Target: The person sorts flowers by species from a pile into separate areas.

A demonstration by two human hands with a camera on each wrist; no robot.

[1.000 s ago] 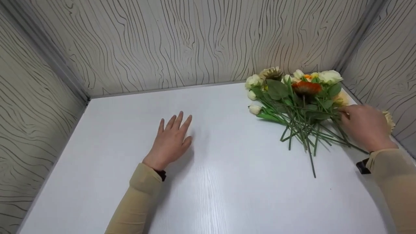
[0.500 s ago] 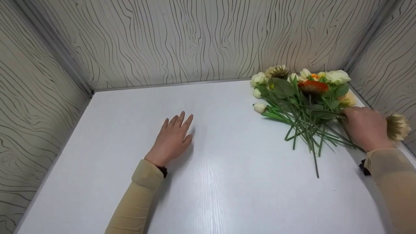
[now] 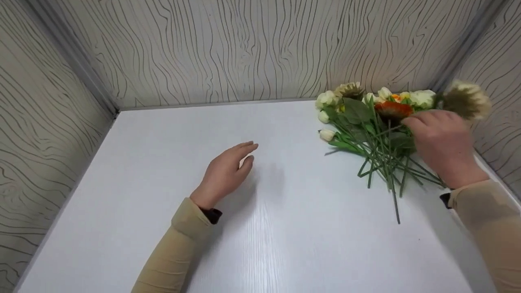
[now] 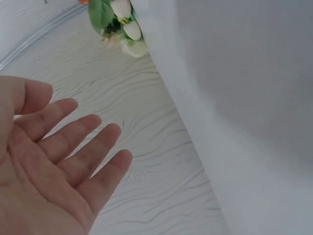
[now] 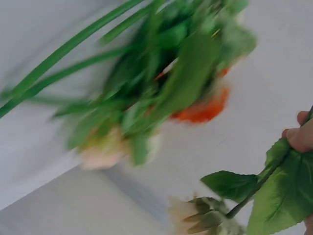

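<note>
In the head view, my right hand is raised at the right edge of a pile of flowers, pinching the stem of a cream flower. Seen from the right wrist, this flower has green leaves below its head, and fingertips grip the stem near them. The pile holds white tulips, an orange-red flower and many crossing green stems. Away from the flowers, my left hand hovers over the table's middle with nothing in it; its palm and spread fingers show in the left wrist view.
The white table meets a wood-grain patterned back wall and similar side walls. The flower pile lies in the far right corner, its heads close to the back wall. One long stem sticks out toward the front.
My right hand has lifted the cream flower from the table's right side, up and leftward over the pile. The left hand has turned and shifted slightly right.
</note>
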